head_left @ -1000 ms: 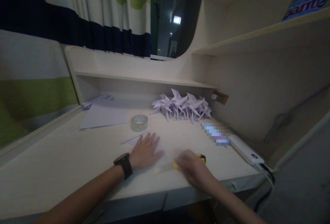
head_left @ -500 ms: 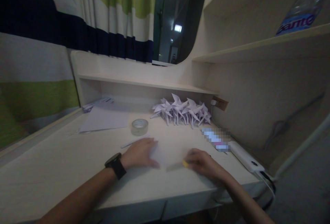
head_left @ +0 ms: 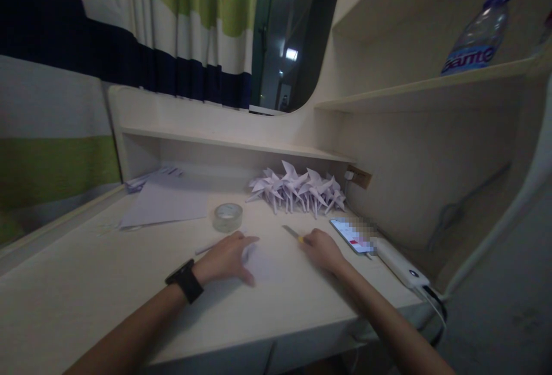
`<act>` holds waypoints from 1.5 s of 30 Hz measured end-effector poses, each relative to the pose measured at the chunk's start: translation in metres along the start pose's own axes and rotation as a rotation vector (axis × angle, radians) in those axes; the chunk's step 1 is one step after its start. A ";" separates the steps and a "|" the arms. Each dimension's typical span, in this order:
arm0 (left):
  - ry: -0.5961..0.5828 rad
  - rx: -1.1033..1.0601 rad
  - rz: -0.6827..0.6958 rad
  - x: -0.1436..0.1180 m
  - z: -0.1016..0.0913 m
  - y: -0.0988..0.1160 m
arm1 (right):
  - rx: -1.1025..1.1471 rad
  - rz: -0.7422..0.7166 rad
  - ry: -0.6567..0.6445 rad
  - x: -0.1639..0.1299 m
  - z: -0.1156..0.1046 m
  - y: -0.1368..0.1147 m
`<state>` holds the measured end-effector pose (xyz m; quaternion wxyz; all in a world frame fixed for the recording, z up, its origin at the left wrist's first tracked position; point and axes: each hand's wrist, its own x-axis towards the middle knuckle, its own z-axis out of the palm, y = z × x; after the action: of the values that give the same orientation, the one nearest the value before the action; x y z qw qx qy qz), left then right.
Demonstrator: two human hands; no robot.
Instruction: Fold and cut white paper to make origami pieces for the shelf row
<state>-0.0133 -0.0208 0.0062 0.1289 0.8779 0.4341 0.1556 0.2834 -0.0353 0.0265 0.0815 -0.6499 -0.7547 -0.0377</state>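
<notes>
My left hand (head_left: 226, 255), with a dark watch (head_left: 185, 280) on its wrist, rests on the desk with thumb and fingers apart. A small piece of white paper (head_left: 261, 264) lies flat by its fingers, faint against the white desk. From behind that hand a thin white paper stick (head_left: 204, 249) pokes out, partly hidden. My right hand (head_left: 322, 250) is closed round a knife (head_left: 292, 233) with a yellow part at the base of its blade. The blade points to the far left, apart from the paper. Most of the handle is hidden in my fingers.
A roll of clear tape (head_left: 227, 217) stands beyond my left hand. Large white sheets (head_left: 166, 199) lie at the back left, several paper pinwheels (head_left: 297, 188) at the back. On the right are a lit phone (head_left: 351, 236) and a white power strip (head_left: 399, 263). A bottle (head_left: 478, 35) stands on the shelf.
My right hand has moved the knife farther back on the desk, away from the paper, and its blade has swung to point back-left. My left hand stays by the paper. The view has shifted slightly.
</notes>
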 end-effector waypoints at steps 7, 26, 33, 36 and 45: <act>-0.010 -0.029 0.010 0.002 -0.002 0.000 | -0.038 0.052 0.049 0.009 0.012 -0.004; 0.213 -0.364 -0.096 0.015 0.006 -0.014 | -0.188 0.006 0.073 0.005 0.012 -0.009; 0.207 -0.226 -0.103 0.011 0.002 -0.006 | -0.171 0.038 0.060 0.008 0.015 -0.007; 0.196 -0.151 -0.154 0.007 0.001 -0.001 | -0.152 0.042 0.064 0.009 0.013 -0.008; 0.457 -0.200 -0.204 0.006 0.005 0.002 | -0.013 -0.479 0.226 0.015 0.008 -0.028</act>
<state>-0.0063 -0.0172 0.0030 0.1286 0.7547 0.5208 0.3778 0.2525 -0.0235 0.0230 0.1498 -0.4452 -0.8728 -0.1329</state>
